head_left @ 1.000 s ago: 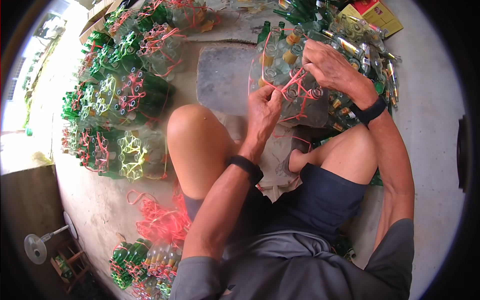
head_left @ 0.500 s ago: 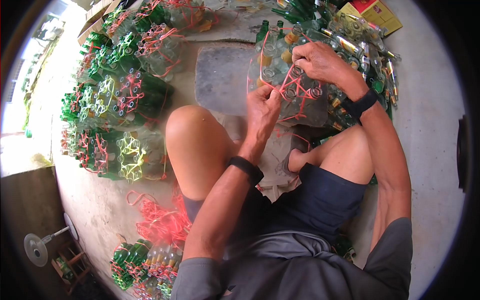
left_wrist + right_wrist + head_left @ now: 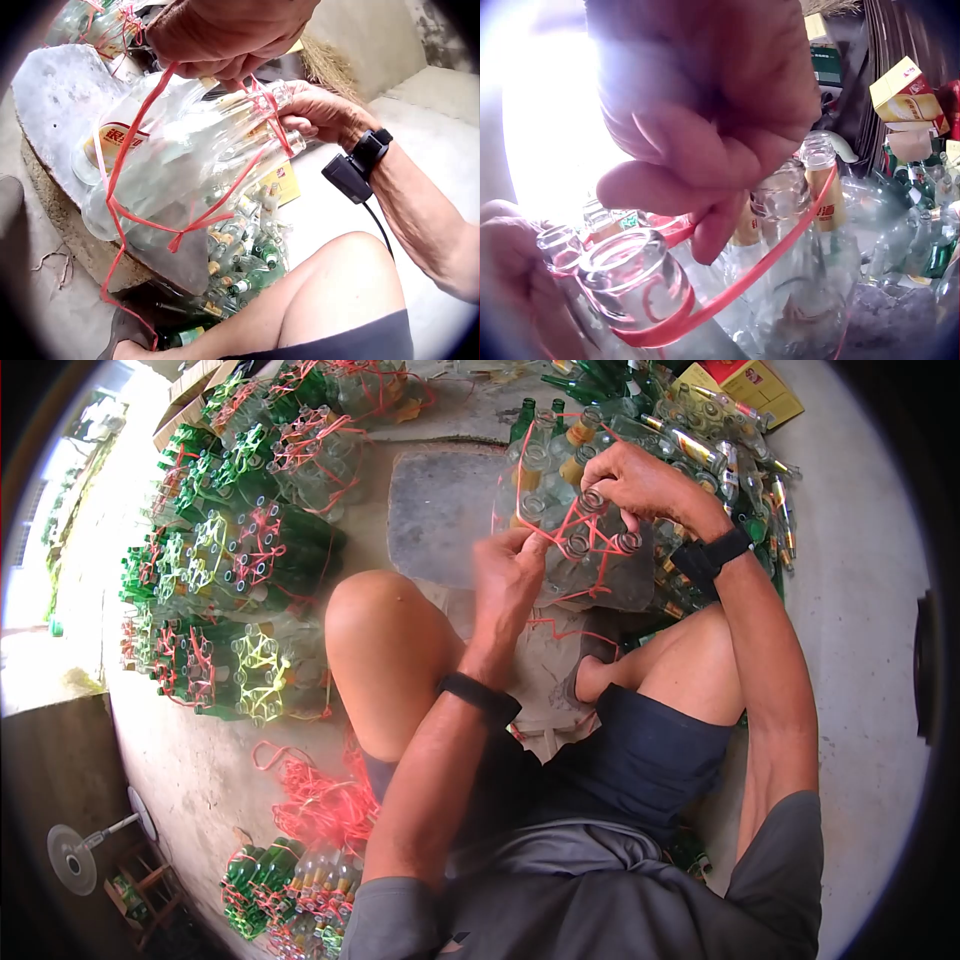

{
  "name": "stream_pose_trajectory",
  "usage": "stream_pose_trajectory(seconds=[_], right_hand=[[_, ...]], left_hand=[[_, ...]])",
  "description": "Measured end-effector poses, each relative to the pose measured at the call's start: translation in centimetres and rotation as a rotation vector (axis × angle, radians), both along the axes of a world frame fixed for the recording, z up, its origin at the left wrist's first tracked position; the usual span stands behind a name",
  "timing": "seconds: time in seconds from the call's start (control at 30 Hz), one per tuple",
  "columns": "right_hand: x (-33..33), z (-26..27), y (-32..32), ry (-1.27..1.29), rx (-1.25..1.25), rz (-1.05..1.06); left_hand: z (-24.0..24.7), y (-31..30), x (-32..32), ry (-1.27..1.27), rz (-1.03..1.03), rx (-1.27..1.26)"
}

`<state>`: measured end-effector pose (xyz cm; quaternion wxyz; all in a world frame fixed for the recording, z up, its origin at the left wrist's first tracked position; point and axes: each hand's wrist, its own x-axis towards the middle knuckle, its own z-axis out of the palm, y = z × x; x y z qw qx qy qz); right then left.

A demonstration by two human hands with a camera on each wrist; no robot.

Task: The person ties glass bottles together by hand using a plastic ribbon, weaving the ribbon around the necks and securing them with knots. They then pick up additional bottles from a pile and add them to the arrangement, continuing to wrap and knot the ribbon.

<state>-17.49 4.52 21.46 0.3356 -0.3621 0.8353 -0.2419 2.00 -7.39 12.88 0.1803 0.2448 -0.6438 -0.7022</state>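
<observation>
A bundle of clear glass bottles (image 3: 535,510) stands before me, red plastic twine (image 3: 603,572) wound round it and criss-crossing between the necks. My left hand (image 3: 510,575) pinches the twine at the bundle's near left side. In the left wrist view that hand (image 3: 232,37) is above the bottles, twine hanging from its fingers. My right hand (image 3: 645,485) is over the necks at the right, fingers curled down on the twine there. The right wrist view shows this hand (image 3: 712,112) close above a bottle mouth (image 3: 630,262) with twine looped below its rim; its fingertips are partly hidden.
The bundle stands on a grey slab (image 3: 440,510). Loose bottles (image 3: 700,450) are heaped at the right near a yellow-and-red box (image 3: 750,395). Tied bottle bundles (image 3: 265,550) line the left. A tangle of red twine (image 3: 320,795) is by my left knee, and a fan (image 3: 72,860) stands beyond.
My right hand has come down and to the left onto the necks, after holding twine higher up. My left hand has shifted slightly left, still pinching the twine.
</observation>
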Motion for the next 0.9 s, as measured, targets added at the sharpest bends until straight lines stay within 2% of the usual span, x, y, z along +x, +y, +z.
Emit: stream_pose_trajectory(seconds=[0.1, 0.17, 0.2, 0.23, 0.3, 0.33, 0.37, 0.43, 0.53, 0.6, 0.67, 0.9], right_hand=[[0.3, -0.5, 0.8, -0.009, -0.021, 0.034], [1.8, -0.3, 1.5, 0.100, -0.066, -0.057], [2.0, -1.6, 2.2, 0.427, -0.258, 0.040], [3.5, -0.5, 2.0, 0.426, -0.259, 0.039], [7.4, 1.3, 2.1, 0.433, -0.192, -0.117], [8.7, 0.8, 2.4, 0.570, -0.217, -0.112], [9.2, -0.1, 2.5, 0.569, -0.220, -0.121], [10.0, -1.5, 2.4, 0.832, -0.258, -0.088], [10.7, -2.3, 2.0, 0.852, -0.271, -0.132], [11.3, -2.3, 1.5, 0.884, -0.282, -0.157], [11.7, -2.0, 0.8, 0.772, -0.114, -0.200], [12.0, -4.2, 0.1, 0.858, -0.211, -0.279]], left_hand=[[0.0, -0.4, 0.3, -0.024, 0.000, 0.011], [0.2, -0.8, 0.4, -0.038, -0.019, -0.064], [0.3, -1.0, 0.4, -0.053, -0.037, -0.137], [0.5, -1.1, 0.4, -0.054, -0.038, -0.138], [1.0, -1.3, 0.6, -0.059, -0.078, -0.140], [0.7, -1.4, 0.6, -0.061, -0.084, -0.144], [0.4, -1.6, 0.4, -0.027, -0.097, -0.162], [0.1, -2.1, 0.2, 0.006, -0.113, -0.187], [0.8, -2.8, 0.3, 0.007, -0.156, -0.261], [1.7, -3.1, 0.4, -0.064, -0.183, -0.406], [2.4, -3.5, 0.4, -0.078, -0.179, -0.460], [3.5, -4.3, 0.2, -0.142, -0.172, -0.697]])
